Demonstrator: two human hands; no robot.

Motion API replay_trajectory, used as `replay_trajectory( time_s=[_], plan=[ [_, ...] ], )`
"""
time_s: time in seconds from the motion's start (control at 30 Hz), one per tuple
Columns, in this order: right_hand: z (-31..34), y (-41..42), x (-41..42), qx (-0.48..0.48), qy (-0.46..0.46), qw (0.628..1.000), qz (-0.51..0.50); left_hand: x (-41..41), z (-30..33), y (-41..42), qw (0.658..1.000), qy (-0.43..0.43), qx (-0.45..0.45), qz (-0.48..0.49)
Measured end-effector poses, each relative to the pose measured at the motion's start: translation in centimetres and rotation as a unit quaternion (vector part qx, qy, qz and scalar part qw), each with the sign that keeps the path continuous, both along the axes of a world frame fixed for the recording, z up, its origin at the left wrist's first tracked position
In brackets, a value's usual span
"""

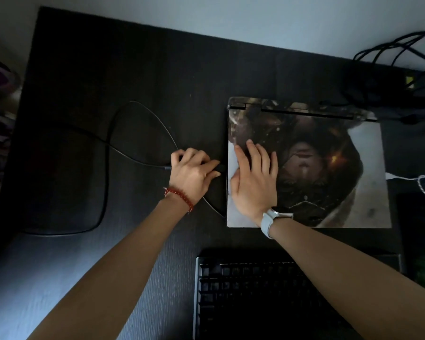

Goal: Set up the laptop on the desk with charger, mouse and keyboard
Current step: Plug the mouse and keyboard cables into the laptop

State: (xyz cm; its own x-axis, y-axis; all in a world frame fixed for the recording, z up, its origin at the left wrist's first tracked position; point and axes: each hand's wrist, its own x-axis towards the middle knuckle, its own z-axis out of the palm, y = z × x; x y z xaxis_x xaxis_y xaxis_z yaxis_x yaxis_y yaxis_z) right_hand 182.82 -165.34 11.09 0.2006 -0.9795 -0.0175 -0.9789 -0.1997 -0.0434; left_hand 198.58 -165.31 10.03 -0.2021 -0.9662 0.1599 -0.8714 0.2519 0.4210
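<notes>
1. While the right hand [254, 177] lies flat with fingers spread on the closed laptop [329, 168], steadying it, the left hand [194, 171] pinches a dark plug [220, 168].
2. From that pinch, the laptop's left edge lies just to the right, nearly touching; whether the plug is seated I cannot tell.
3. The plug's long axis points straight at the edge, and its cable [133, 157] trails away leftward.
4. The keyboard [255, 295] waits nearer the person.

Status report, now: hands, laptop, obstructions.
Left hand gripping cable plug at laptop left edge. Right hand flat on closed lid. Nothing blocking.
</notes>
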Motion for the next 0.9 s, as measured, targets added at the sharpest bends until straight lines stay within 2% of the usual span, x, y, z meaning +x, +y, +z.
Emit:
replay_trajectory(
  time_s=[0.13,0.23,0.37,0.47,0.53,0.67,0.8,0.9],
  plan=[
    [0.6,0.1,0.0,0.036,-0.007,0.999,0.002,-0.4,0.5,0.3,0.998,-0.044,0.034,0.018],
    [1.5,0.1,-0.4,0.092,-0.032,0.995,0.02,-0.9,1.5,0.6,0.987,-0.087,0.129,0.044],
    [3.5,1.8,-2.2,0.12,-0.126,0.985,0.003,-0.8,2.9,2.2,0.973,-0.066,0.177,0.133],
    [5.5,5.3,-6.0,0.091,-0.196,0.976,-0.017,-3.0,5.4,3.2,0.977,-0.038,0.164,0.13],
    [6.5,7.7,-9.1,0.103,-0.245,0.963,-0.044,-5.4,7.2,3.6,0.982,-0.03,0.153,0.111],
    [8.9,13.5,-17.6,0.111,-0.311,0.935,-0.133,-13.9,11.4,5.2,0.985,-0.034,0.168,0.013],
    [12.1,22.3,-28.1,0.058,-0.354,0.909,-0.21,-26.0,15.4,10.9,0.983,-0.039,0.144,-0.11],
    [14.3,30.9,-35.9,0.001,-0.352,0.892,-0.283,-35.5,17.5,17.7,0.973,-0.006,0.142,-0.184]
  ],
)
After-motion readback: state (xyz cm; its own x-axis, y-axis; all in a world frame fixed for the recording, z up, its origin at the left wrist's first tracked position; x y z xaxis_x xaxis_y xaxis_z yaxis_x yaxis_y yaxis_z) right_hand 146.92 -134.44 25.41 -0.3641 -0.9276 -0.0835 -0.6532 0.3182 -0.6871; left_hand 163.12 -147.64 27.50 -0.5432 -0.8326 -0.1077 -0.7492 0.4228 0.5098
